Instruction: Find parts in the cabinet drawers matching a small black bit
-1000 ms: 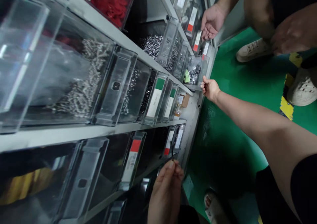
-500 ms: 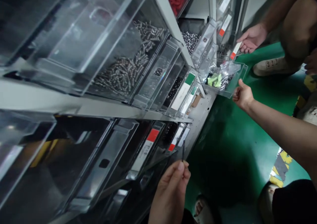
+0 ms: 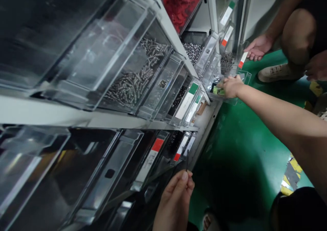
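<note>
Our left hand [image 3: 176, 198] sits low in the frame, thumb and forefinger pressed together on a thin black pin [image 3: 187, 159], which stands upright from the fingertips in front of the lower red-labelled drawers [image 3: 153, 154]. It looks light, stiff and narrow; we judge it easy to drop or roll, so the pinch near its lower end suits it.

Our right hand [image 3: 230, 86] is stretched out to a clear drawer [image 3: 244, 76] pulled out from the shelf rack [image 3: 163, 23]. The fingers are curled down into it, over a clear plastic bag [image 3: 217, 81] with green pieces [image 3: 217, 91] showing at the hand's edge. Whether this grip has closed on the bag we cannot tell; the fingertips are hidden. The bag looks soft, slick and light, best taken by a gathered fold of film, not by the loose contents.

Nearby: drawers of silver screws [image 3: 133, 81] on the upper shelf, a bin of red parts [image 3: 182, 3] above. Another person's hand [image 3: 258, 47] rests open beside the far drawers, and their shoe [image 3: 277, 71] is on the green floor [image 3: 242, 149].
</note>
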Demonstrator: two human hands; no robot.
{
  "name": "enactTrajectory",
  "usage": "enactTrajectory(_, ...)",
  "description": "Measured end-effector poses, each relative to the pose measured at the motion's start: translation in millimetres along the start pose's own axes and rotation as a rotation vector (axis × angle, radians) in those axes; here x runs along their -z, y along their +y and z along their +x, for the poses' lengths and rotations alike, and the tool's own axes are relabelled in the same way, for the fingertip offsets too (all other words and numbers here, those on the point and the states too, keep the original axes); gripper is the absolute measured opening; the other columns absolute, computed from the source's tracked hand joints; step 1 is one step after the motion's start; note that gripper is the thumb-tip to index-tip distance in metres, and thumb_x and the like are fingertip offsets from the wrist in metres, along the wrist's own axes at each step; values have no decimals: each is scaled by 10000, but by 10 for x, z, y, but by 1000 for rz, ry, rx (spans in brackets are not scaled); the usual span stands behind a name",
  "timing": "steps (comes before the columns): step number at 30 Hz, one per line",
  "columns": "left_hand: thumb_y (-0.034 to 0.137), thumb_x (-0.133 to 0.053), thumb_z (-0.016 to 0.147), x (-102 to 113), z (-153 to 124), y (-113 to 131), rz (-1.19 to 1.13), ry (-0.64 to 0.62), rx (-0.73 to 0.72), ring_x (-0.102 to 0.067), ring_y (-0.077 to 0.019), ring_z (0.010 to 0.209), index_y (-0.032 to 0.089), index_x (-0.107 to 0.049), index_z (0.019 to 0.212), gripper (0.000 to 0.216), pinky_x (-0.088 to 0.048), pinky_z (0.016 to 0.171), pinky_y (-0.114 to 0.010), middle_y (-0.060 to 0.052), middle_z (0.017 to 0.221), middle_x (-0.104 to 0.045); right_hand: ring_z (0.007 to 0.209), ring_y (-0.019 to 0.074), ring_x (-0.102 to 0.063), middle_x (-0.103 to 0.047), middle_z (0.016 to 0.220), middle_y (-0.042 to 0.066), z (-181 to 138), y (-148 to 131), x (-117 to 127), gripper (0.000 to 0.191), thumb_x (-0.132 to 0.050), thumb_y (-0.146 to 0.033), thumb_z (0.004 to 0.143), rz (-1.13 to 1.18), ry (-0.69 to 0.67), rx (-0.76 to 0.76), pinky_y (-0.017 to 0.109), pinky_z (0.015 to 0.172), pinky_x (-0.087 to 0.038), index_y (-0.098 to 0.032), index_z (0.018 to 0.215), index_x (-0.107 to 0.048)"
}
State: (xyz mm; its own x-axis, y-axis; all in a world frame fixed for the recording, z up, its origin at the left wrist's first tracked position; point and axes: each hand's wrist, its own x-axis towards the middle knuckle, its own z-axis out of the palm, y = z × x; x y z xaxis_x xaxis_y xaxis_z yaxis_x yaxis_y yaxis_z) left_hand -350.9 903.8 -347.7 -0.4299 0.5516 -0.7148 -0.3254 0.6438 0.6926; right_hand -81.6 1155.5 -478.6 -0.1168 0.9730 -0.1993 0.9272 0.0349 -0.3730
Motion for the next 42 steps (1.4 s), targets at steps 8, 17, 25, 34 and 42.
enactTrajectory(8, 319, -990, 223, -22, 32, -6, -36, 41, 27, -604, -113, 690, 156, -744, 681, 545, -559, 691, -220, -38, 751, -696, 1092, 320, -541, -675, 975, 118, -475, 395, 59, 186, -642, -73, 680, -184, 22, 207, 477, 891, -378, -207, 757, -744)
enactTrajectory(17, 332, -992, 235, -53, 35, 21, 25, 38, 33, -583, -106, 662, 152, -739, 655, 523, -556, 663, -201, -29, 716, -668, 938, 274, -590, -696, 911, 89, -560, 388, 3, 212, -578, -303, 823, -180, 108, 222, 516, 900, -384, -199, 663, -671)
enactTrajectory(25, 345, -993, 255, 3, 59, 21, 31, 46, 49, -591, -114, 692, 159, -749, 670, 516, -564, 694, -210, -19, 714, -647, 1298, 345, -410, -527, 1371, 234, -1094, 275, -425, 536, -365, -395, 994, -261, 289, 302, 627, 1056, -217, -34, 1376, -467)
enactTrajectory(34, 386, -966, 456, -31, 127, -22, 55, -136, -74, -501, -45, 556, 146, -732, 670, 398, -471, 569, -118, 39, 547, -534, 1171, 296, -524, -638, 1242, 143, -1150, 207, -523, 352, -403, -276, 995, -190, 418, 267, 526, 1023, -299, -69, 1218, -579)
enactTrajectory(42, 323, -941, 541, 54, 137, -73, -9, -115, -39, -503, -53, 591, 146, -727, 737, 340, -464, 600, -140, 39, 579, -531, 1030, 270, -589, -611, 1221, 169, -989, 231, -320, 352, -358, -200, 953, -52, 468, 58, 382, 822, -452, -61, 1205, -561)
